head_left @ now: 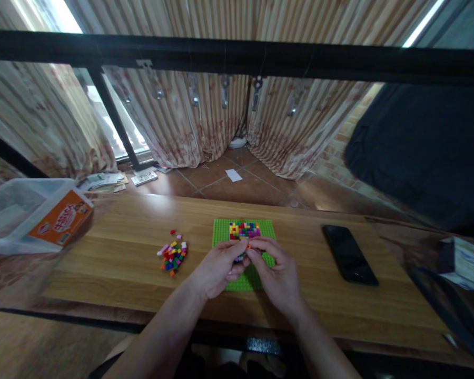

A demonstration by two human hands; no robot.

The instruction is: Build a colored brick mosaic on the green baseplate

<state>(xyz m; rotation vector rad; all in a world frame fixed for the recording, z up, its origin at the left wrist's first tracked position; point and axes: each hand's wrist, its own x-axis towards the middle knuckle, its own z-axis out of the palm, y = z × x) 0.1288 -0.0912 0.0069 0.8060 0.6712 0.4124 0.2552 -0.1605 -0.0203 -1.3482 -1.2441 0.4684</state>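
Note:
A green studded baseplate lies on the wooden table. On its far half stands a block of multicoloured toy bricks. My left hand and my right hand meet above the plate, fingertips together. A small orange brick shows at the fingertips of my right hand, which pinches it. The fingers of my left hand are closed too; what they grip is mostly hidden. A few coloured bricks show under my left fingers, and I cannot tell whether they are held or on the plate. Left of the plate lies a loose brick pile.
A black phone lies at the right of the table. A clear plastic bin with an orange label stands at the left. A dark horizontal bar crosses the view, with curtains behind it. Papers lie beyond the table.

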